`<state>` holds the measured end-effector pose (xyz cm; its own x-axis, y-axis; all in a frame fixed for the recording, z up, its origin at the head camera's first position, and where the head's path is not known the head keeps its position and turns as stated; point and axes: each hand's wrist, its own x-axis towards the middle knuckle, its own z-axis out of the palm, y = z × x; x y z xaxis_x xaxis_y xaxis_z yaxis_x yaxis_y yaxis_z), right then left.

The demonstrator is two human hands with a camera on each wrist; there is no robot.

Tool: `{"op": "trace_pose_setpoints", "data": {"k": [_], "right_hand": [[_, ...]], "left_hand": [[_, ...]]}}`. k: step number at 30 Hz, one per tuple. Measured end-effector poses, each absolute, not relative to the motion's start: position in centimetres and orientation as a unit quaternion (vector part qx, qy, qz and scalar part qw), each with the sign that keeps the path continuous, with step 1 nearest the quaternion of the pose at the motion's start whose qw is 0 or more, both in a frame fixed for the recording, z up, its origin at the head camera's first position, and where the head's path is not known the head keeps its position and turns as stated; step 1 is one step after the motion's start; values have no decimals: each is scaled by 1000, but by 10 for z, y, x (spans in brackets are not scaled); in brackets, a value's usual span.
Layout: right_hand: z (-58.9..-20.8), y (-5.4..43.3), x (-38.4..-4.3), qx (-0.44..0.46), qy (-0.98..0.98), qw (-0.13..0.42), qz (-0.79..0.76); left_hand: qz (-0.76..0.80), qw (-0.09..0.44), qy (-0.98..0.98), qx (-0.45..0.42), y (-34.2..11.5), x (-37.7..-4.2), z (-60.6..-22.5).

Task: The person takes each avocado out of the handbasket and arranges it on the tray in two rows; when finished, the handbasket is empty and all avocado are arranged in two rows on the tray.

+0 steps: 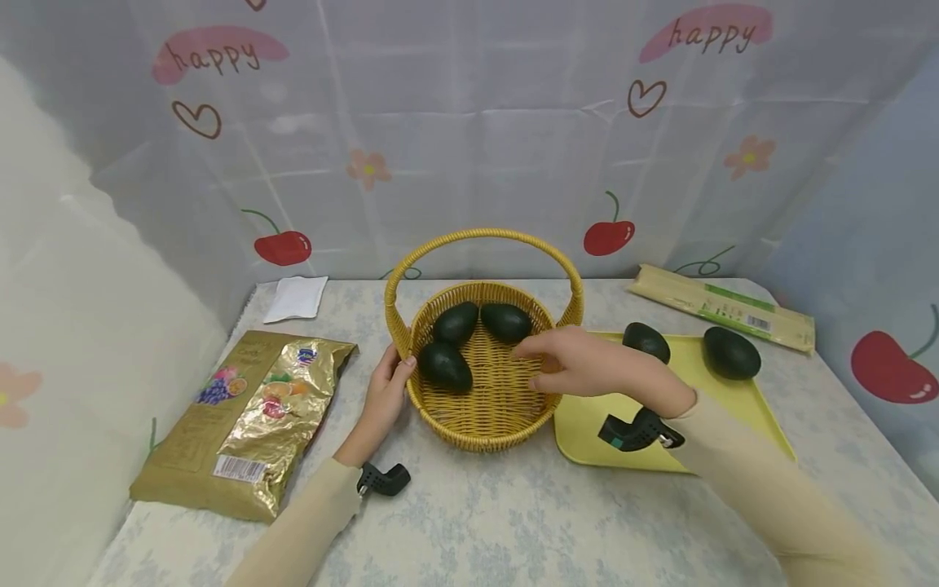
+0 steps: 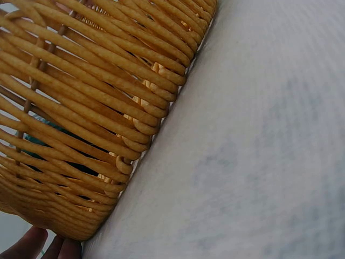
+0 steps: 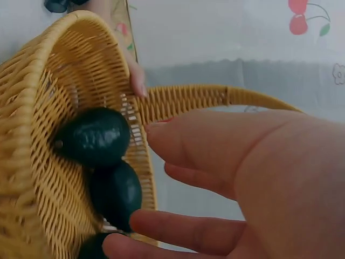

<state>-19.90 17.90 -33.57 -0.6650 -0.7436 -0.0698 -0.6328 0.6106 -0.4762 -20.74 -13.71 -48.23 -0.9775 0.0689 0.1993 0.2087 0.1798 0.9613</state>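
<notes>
A yellow wicker basket (image 1: 480, 440) with a tall arched handle stands mid-table, holding three dark green avocados (image 1: 445, 367). My left hand (image 1: 386, 387) grips its left side by the handle's foot, thumb on the rim. In the left wrist view, fingertips (image 2: 67, 249) touch the woven wall (image 2: 81, 108). Over the basket's right side reaches my right hand (image 1: 587, 364), fingers apart and holding nothing. The right wrist view has its spread fingers (image 3: 183, 229) near the avocados (image 3: 97, 137). Right of the basket, two more avocados (image 1: 731, 353) lie on a yellow tray (image 1: 609, 444), one partly behind the right hand.
A gold fruit-printed bag (image 1: 245, 424) lies on the left, with a small white packet (image 1: 297, 298) behind it. At the back right is a long beige-and-green package (image 1: 722, 308). A printed curtain (image 1: 469, 147) hangs behind the table.
</notes>
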Motion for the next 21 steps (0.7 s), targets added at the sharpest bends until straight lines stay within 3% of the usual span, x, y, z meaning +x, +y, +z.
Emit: {"op": "trace_pose_setpoints", "data": {"k": [9,21], "right_hand": [[-355,129,-224,-416,867,144,-233],[-377,84,-251,-390,870,172,-247]], "left_hand": [[-635,50,-765,-92,-136,-209,-484],[-637,45,-765,-87,-138,-209,-484]]}}
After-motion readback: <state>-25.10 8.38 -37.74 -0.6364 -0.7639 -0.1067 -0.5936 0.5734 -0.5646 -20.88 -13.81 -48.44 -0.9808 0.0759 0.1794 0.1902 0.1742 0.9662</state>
